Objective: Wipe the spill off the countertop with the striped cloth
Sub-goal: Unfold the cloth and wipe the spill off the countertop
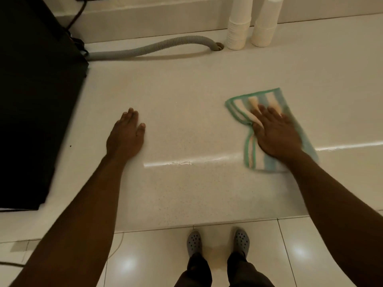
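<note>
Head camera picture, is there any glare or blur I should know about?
Head view: a bright glare streak crosses the countertop, showing wet droplets between the hands; the striped cloth and right hand are motion-blurred; the left hand is sharper; floor tiles show lamp reflections.

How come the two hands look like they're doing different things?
The right hand lies flat on the striped cloth, pressing it to the countertop; the left hand rests on the bare counter with nothing under it. The right hand's fingers spread apart, while the left hand's stay close together. Both are palm-down on the same counter.
</note>
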A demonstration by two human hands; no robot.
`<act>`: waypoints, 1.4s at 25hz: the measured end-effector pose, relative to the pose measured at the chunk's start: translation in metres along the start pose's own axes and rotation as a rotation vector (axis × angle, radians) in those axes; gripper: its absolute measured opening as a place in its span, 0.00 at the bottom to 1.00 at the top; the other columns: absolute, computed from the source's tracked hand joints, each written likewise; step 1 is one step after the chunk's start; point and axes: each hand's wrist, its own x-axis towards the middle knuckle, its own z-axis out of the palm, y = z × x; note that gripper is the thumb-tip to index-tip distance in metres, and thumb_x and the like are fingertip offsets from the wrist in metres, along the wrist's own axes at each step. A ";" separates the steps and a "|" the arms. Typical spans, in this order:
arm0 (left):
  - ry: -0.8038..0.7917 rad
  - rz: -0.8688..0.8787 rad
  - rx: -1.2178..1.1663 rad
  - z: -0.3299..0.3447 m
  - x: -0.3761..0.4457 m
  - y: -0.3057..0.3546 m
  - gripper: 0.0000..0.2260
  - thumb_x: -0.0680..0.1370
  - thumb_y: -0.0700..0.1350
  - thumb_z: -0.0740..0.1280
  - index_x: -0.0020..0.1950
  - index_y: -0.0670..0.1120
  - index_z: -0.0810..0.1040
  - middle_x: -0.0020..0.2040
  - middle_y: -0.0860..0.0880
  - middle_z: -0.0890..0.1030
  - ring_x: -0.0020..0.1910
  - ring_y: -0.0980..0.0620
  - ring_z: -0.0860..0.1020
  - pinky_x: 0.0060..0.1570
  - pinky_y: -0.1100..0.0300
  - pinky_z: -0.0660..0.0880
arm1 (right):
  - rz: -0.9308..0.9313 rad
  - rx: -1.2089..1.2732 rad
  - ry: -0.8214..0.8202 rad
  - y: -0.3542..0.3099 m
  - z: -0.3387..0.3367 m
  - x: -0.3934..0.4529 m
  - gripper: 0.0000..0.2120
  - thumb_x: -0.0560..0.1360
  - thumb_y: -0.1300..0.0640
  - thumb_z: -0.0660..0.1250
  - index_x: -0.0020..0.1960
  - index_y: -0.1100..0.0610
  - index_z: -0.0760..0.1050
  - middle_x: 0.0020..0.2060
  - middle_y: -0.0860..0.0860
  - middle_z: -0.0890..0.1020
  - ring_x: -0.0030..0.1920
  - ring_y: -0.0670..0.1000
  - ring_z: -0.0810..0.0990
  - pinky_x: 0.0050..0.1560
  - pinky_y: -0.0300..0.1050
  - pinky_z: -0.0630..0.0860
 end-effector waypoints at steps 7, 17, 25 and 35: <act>0.004 -0.106 0.018 -0.005 -0.022 -0.017 0.28 0.82 0.57 0.50 0.79 0.46 0.52 0.80 0.49 0.52 0.79 0.51 0.50 0.76 0.53 0.49 | -0.098 0.021 -0.089 -0.121 0.018 0.086 0.25 0.82 0.44 0.46 0.78 0.46 0.51 0.79 0.48 0.53 0.78 0.53 0.52 0.75 0.57 0.49; 0.051 -0.083 0.004 0.000 -0.022 -0.018 0.27 0.82 0.55 0.49 0.79 0.45 0.53 0.80 0.47 0.53 0.79 0.50 0.51 0.76 0.55 0.48 | -0.724 -0.031 -0.166 -0.086 0.012 -0.015 0.27 0.80 0.41 0.42 0.77 0.46 0.54 0.77 0.47 0.57 0.77 0.50 0.52 0.75 0.54 0.49; 0.069 -0.078 -0.137 -0.006 -0.024 -0.016 0.25 0.83 0.53 0.48 0.78 0.45 0.56 0.79 0.49 0.56 0.78 0.52 0.52 0.74 0.57 0.47 | -0.222 0.003 -0.073 -0.135 0.021 0.063 0.24 0.82 0.45 0.47 0.78 0.47 0.53 0.79 0.49 0.55 0.78 0.53 0.53 0.75 0.57 0.49; -0.006 -0.020 -0.136 -0.011 -0.039 -0.026 0.25 0.83 0.54 0.51 0.78 0.45 0.58 0.80 0.47 0.55 0.78 0.49 0.52 0.75 0.55 0.46 | -0.869 -0.054 -0.249 -0.210 0.033 -0.026 0.26 0.81 0.43 0.46 0.78 0.45 0.52 0.78 0.47 0.55 0.78 0.50 0.52 0.76 0.56 0.50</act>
